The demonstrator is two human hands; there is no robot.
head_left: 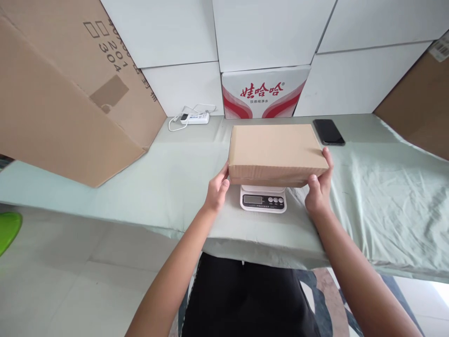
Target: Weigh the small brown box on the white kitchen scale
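A closed brown cardboard box is between my two hands, over a small white kitchen scale. My left hand is closed on the box's left end, thumb at the front corner. At the right end, my right hand grips the box with its thumb near the lower front edge. The box covers the back of the scale, so I cannot tell whether it rests on the platform. Only the scale's front panel shows, with a grey display and several round buttons.
Behind the box, a black phone lies at right and a white power strip with a cable at left. Large cardboard boxes flank the cloth-covered table. White boxes, including a red-printed carton, line the back. A green object is far left.
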